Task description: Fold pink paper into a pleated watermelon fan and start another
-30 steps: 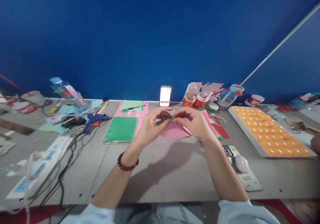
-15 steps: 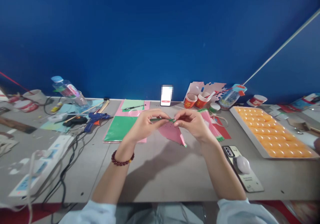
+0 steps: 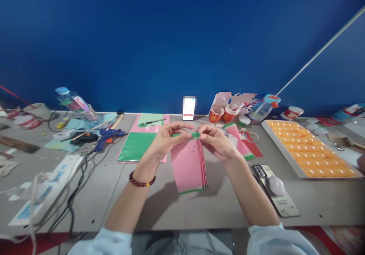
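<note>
Between my hands hangs a pleated sheet of pink paper [image 3: 188, 164] with green edges and small dark dots near its top. My left hand [image 3: 173, 138] pinches the upper green edge from the left. On the right, my right hand [image 3: 214, 140] grips the top corner, where the stacked folds show side by side. Behind my right hand lies another folded pink and green paper [image 3: 240, 143] on the table. A pack of green paper [image 3: 137, 147] rests to the left of my left hand.
A propped phone [image 3: 188, 108] stands at the wall. Right of my arm lie another phone [image 3: 289, 205] with a white mouse [image 3: 276, 186] and a tray of orange balls [image 3: 310, 148]. A blue glue gun [image 3: 107, 136], cables and a power strip [image 3: 47, 190] occupy the left.
The pink paper has tilted from nearly edge-on to hanging down, so its broad dotted face and folds now show. Both hands still pinch its green top edge.
</note>
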The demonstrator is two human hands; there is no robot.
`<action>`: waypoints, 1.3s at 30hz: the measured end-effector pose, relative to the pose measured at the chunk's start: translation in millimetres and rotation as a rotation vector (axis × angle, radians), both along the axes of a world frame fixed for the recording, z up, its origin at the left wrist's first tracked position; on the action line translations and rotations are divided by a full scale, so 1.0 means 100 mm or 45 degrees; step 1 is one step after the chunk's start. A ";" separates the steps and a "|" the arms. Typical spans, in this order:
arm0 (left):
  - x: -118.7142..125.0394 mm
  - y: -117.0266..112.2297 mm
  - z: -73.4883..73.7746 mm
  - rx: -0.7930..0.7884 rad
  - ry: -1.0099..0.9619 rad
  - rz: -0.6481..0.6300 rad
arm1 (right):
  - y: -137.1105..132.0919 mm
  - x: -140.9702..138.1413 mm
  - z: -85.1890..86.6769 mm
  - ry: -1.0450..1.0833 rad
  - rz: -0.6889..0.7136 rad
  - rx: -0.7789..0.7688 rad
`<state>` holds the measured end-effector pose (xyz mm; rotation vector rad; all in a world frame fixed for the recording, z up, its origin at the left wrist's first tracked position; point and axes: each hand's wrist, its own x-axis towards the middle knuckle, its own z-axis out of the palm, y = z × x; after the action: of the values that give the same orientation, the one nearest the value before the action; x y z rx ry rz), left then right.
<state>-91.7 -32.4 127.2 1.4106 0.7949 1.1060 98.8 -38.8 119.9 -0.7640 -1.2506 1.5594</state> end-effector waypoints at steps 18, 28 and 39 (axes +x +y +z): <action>0.17 -0.04 -0.03 0.764 0.365 0.849 | -0.06 -0.14 0.05 -0.181 -0.507 0.488; 0.33 -0.05 -0.23 0.515 -0.043 0.574 | -0.09 -0.21 -0.06 -0.324 -0.493 0.781; 0.42 -0.24 -0.32 0.728 0.010 0.325 | -0.07 -0.19 -0.05 -0.191 -0.476 0.762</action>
<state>-49.7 -56.6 95.5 1.8160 0.7045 1.6132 79.9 -45.4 114.6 -0.6742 -1.4826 0.7753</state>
